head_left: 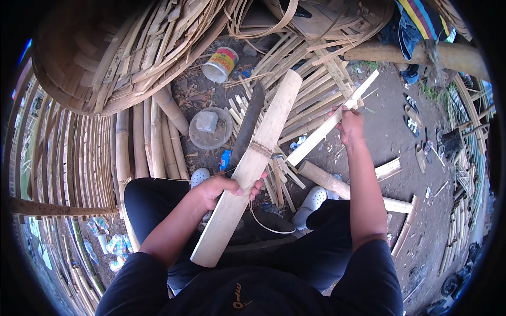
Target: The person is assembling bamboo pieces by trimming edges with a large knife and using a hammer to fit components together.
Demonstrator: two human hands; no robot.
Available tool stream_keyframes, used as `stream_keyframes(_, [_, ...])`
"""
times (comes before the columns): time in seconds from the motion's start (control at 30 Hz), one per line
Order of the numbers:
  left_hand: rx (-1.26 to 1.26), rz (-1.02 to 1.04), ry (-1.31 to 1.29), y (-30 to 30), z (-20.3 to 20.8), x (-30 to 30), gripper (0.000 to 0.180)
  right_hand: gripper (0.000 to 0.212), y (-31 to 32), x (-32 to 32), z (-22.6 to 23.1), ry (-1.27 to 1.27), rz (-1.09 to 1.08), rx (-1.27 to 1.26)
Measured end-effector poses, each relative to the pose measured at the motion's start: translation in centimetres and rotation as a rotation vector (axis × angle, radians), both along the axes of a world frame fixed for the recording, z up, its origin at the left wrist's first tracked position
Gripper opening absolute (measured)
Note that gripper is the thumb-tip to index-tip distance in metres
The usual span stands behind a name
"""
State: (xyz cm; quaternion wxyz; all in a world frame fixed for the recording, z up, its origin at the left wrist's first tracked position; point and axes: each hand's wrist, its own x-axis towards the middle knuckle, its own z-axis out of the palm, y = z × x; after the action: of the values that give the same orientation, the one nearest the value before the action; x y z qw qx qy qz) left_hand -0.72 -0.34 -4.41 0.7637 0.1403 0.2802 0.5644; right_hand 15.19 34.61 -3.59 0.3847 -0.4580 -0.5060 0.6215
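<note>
My left hand [232, 190] is closed around the lower half of a wide split-bamboo slat [269, 124], pale on its upper face, with a node ridge across the middle. The slat slants from my lap up and away to the right. Alongside its left edge runs a long dark blade [249, 118]; its lower end is hidden behind the slat, so I cannot tell what holds it. My right hand [350, 124] grips a narrower pale bamboo strip [321, 138] near its far end. The strip's near end points down-left toward the wide slat, apart from it.
Split bamboo strips [316, 100] lie piled ahead. Woven bamboo baskets [132, 58] rise at far left. A grey stone [207, 121] sits on a round base beside a tipped bucket [220, 64]. A bamboo pole [327, 179] lies by my right foot. Sandals [412, 118] lie at right.
</note>
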Motion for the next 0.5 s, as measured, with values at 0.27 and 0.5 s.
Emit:
stream_keyframes(0.27, [-0.101, 0.024, 0.161, -1.1, 1.8, -1.6, 0.072, 0.028, 2.9, 4.9, 0.7, -0.124, -0.078, 0.190])
stream_keyframes(0.5, [-0.317, 0.093, 0.275, -0.9, 1.2, -2.7, 0.069, 0.024, -0.3, 3.6, 2.2, -0.075, -0.035, 0.168])
